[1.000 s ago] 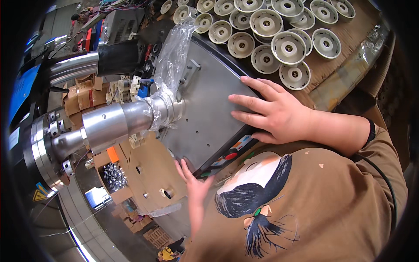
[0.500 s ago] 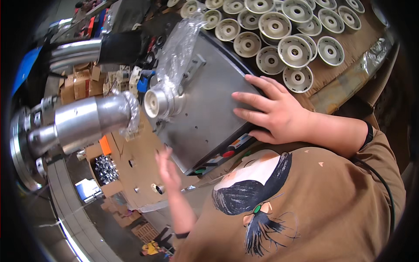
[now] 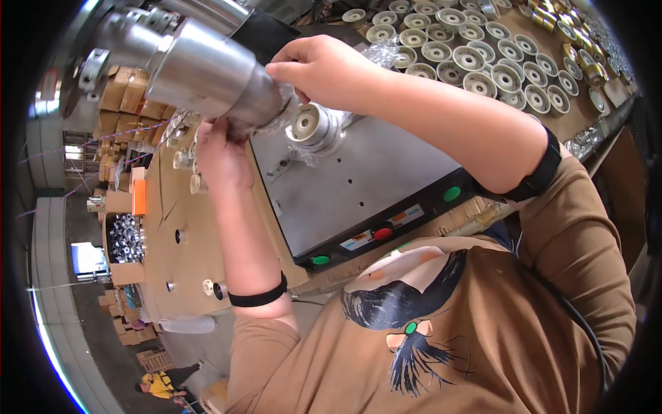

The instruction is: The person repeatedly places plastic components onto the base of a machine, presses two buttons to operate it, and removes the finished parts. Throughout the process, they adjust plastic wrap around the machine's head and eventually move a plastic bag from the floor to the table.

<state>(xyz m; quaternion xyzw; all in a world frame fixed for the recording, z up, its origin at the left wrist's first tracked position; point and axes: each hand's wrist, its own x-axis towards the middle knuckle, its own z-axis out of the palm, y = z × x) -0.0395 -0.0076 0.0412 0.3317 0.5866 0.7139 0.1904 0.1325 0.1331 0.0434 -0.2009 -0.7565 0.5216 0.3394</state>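
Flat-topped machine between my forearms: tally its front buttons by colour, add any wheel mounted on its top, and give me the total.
Green buttons: 2
Red button: 1
White wheel: 1
Total: 4

Bright light glints on the metal cylinder point(image 3: 201, 73) while edges bend into blackness.

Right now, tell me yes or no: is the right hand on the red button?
No, the right hand is up beside the metal cylinder, well away from the red button.
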